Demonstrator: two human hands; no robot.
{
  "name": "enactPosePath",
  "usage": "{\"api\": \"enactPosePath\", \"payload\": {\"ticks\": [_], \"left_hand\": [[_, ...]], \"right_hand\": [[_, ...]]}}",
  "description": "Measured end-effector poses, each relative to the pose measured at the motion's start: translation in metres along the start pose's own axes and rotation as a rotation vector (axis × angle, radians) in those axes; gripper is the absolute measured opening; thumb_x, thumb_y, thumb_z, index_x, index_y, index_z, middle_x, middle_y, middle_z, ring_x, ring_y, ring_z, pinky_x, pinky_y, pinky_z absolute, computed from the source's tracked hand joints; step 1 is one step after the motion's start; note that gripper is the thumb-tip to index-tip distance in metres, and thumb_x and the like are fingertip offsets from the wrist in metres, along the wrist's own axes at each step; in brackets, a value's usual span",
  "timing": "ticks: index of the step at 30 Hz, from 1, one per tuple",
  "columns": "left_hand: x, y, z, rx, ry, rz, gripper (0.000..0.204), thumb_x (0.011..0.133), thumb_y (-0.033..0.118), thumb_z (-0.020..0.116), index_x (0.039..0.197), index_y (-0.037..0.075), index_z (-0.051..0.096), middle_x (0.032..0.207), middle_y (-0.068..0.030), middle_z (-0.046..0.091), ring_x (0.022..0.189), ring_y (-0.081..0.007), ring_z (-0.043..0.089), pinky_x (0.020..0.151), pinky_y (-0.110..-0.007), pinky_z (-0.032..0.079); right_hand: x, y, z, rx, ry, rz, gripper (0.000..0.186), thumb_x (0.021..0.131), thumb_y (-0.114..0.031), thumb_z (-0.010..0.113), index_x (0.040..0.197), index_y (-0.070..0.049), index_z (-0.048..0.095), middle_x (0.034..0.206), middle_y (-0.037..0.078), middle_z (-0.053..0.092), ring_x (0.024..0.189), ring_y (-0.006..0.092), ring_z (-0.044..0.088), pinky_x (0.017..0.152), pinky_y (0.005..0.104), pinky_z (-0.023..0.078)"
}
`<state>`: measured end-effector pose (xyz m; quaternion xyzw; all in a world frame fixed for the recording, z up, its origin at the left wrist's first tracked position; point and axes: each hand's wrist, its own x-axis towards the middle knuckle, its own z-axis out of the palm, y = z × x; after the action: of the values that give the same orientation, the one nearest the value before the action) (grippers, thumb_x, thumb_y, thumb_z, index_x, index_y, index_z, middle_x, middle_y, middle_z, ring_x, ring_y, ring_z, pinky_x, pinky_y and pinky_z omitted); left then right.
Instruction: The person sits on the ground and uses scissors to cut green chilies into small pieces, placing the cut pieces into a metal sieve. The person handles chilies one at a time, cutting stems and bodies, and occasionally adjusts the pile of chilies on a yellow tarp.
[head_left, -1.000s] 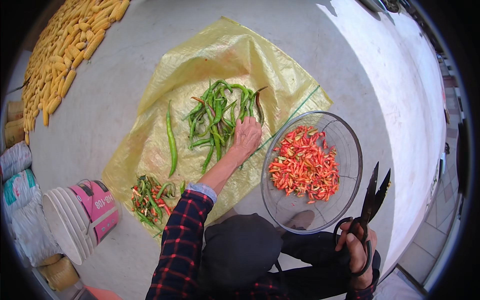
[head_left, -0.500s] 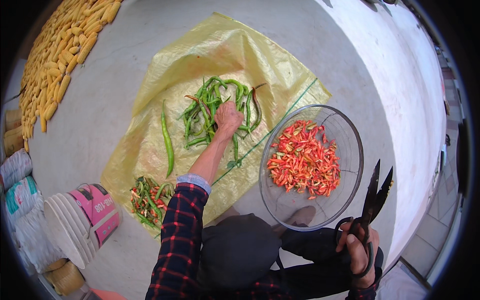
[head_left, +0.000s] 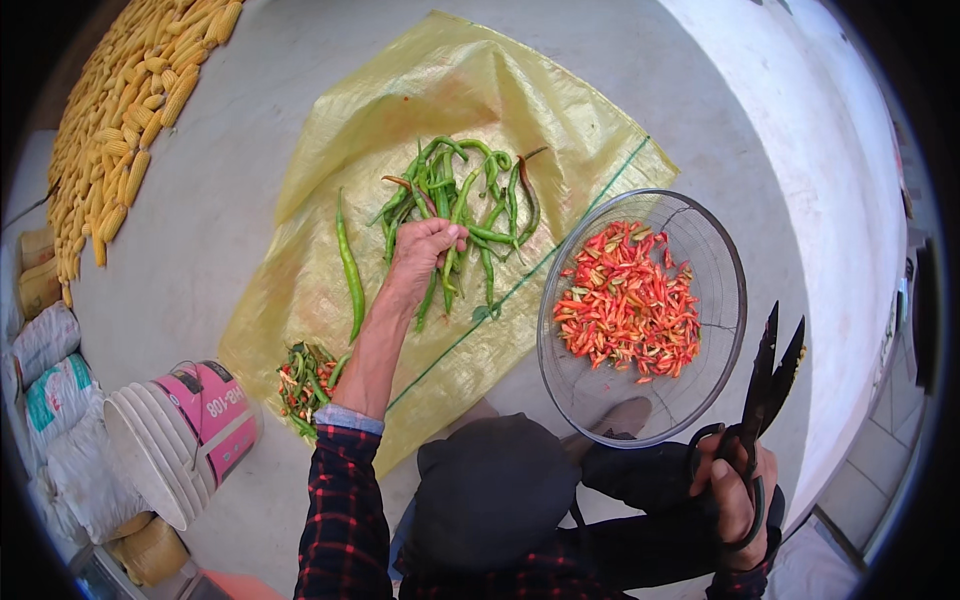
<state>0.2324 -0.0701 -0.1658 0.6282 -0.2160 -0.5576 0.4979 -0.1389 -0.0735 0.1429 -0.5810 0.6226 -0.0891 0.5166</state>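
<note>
Chillies [head_left: 455, 215], long and green, lie heaped on the yellow sack [head_left: 330, 290] spread over the concrete floor, and our left hand [head_left: 425, 250] is right on the near edge of that heap. The fingers [head_left: 445, 235] curl closed around a few green stems, so we have a small bunch in hand. A second ago that hand lay flat and open lower on the heap; half a second ago it had slid up and begun to close. Now it is bunched, so the pick looks made.

Our right hand [head_left: 735, 490] hangs well apart, low on the right, fingers wrapped shut through the handles of black scissors [head_left: 765, 385], blades parted and pointing up. It has hardly moved across the three views. Just beside it sits the mesh basket [head_left: 725, 265] of cut red pieces [head_left: 625, 300], unchanged. One lone chilli [head_left: 350, 270] lies left of the heap, and scraps [head_left: 305, 385] sit by our left sleeve.
</note>
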Motion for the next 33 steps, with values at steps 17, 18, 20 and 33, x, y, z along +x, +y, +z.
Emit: {"api": "enactPosePath", "payload": {"ticks": [17,18,20,33], "left_hand": [[0.001,0.011,-0.014,-0.019,0.071,0.006,0.024,0.099,0.017,0.055,0.104,-0.001,0.069,0.085,-0.0041,0.071,0.061,-0.0054,0.05,0.056,-0.02,0.04],[0.004,0.011,-0.012,0.036,0.095,0.013,0.023,0.099,0.016,0.055,0.104,-0.001,0.069,0.084,-0.0039,0.07,0.061,-0.0057,0.05,0.056,-0.021,0.039],[0.01,0.011,-0.009,0.145,0.142,0.027,0.022,0.098,0.015,0.054,0.104,0.0,0.069,0.083,-0.0037,0.069,0.061,-0.0061,0.049,0.056,-0.021,0.039],[0.015,0.006,-0.002,0.046,0.132,-0.018,0.023,0.098,0.011,0.054,0.108,-0.007,0.065,0.081,-0.0074,0.069,0.063,-0.0084,0.057,0.054,-0.021,0.044]], "right_hand": [[-0.001,0.0,-0.002,-0.038,-0.023,-0.002,0.045,0.083,-0.038,0.06,0.098,0.005,0.06,0.065,0.007,0.055,0.057,0.0148,0.053,0.056,0.0289,0.038],[-0.001,0.0,-0.002,-0.041,-0.022,-0.001,0.045,0.083,-0.038,0.06,0.098,0.005,0.06,0.065,0.007,0.055,0.057,0.0148,0.053,0.056,0.0289,0.038],[-0.001,0.001,-0.003,-0.046,-0.02,0.0,0.045,0.083,-0.038,0.06,0.098,0.005,0.06,0.065,0.007,0.055,0.057,0.0148,0.053,0.056,0.0289,0.038],[0.001,0.012,-0.009,-0.038,-0.059,-0.094,0.042,0.089,-0.035,0.058,0.099,0.006,0.06,0.063,0.008,0.057,0.055,0.0167,0.058,0.054,0.0291,0.045]]}}
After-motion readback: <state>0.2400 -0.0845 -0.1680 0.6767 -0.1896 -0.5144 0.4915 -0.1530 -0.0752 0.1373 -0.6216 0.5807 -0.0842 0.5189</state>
